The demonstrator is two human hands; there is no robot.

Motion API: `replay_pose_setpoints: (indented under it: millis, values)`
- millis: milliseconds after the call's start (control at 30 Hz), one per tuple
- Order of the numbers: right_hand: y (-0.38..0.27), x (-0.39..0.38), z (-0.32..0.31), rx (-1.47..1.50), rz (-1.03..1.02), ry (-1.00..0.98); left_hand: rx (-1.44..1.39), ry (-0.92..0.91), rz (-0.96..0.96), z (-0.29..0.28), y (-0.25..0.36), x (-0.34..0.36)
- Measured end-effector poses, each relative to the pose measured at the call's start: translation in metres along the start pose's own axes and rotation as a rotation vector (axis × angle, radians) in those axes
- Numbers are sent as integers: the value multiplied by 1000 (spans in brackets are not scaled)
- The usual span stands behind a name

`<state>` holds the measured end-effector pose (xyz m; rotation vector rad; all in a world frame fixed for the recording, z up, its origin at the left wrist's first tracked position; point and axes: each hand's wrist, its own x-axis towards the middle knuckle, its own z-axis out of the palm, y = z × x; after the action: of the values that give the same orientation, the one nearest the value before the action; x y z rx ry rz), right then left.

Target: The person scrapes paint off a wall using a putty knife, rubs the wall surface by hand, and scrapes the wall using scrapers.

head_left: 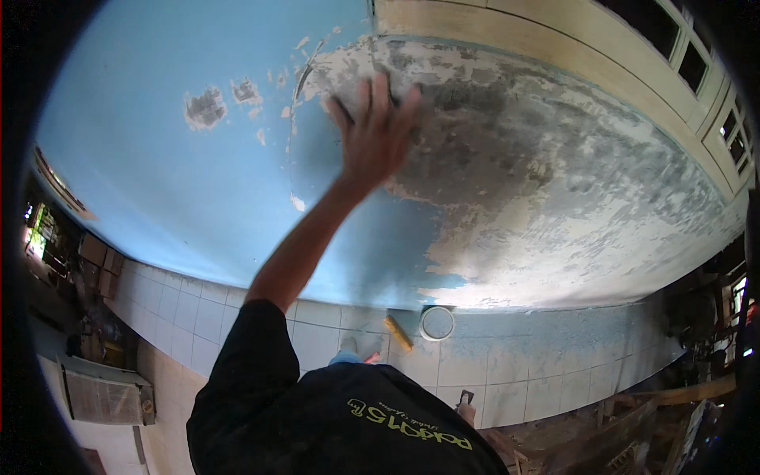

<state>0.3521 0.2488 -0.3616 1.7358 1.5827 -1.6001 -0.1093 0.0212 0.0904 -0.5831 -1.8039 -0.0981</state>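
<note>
My left hand [374, 142] reaches up to the wall, fingers spread and slightly blurred, holding nothing. It lies over the border between the blue paint [214, 182] and a large scraped patch [491, 134] of grey and white bare plaster. Whether the palm presses on the surface or hovers just off it, I cannot make out. Low beside my body, my right hand [469, 413] shows only in part. It appears closed on a small scraper [465, 397] with a flat dark end; most of its grip is hidden.
On the tiled floor [317, 340] at the wall's foot stand a white round container [437, 323] and a yellow-brown roll [398, 333]. Dust covers the tiles to the right. Wooden pieces [625, 435] lie at lower right. White-framed windows [697, 63] edge the wall's upper right.
</note>
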Motion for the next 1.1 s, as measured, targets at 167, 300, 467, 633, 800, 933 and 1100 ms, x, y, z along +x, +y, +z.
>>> replay_pose_setpoints:
  millis: [167, 300, 467, 633, 800, 933, 1100]
  values:
    - [22, -9, -13, -190, -13, 31, 44, 196, -189, -32, -21, 117]
    - [46, 25, -14, -108, 94, 37, -51, 108, -180, 4, 1, 32]
    - [81, 71, 1, 7, 193, 39, 12, -143, 30, 46, -10, -156]
    - [87, 73, -12, -53, 66, 3, 50, 50, -83, -7, -83, -72]
    - [42, 45, -22, -206, 31, 11, -86, 153, -352, -9, -77, -69]
    - [-13, 22, -13, -323, -65, 0, -134, 4, -341, -17, -79, -137]
    - [-44, 82, 7, -180, -150, 45, -368, 17, -459, -61, -81, -207]
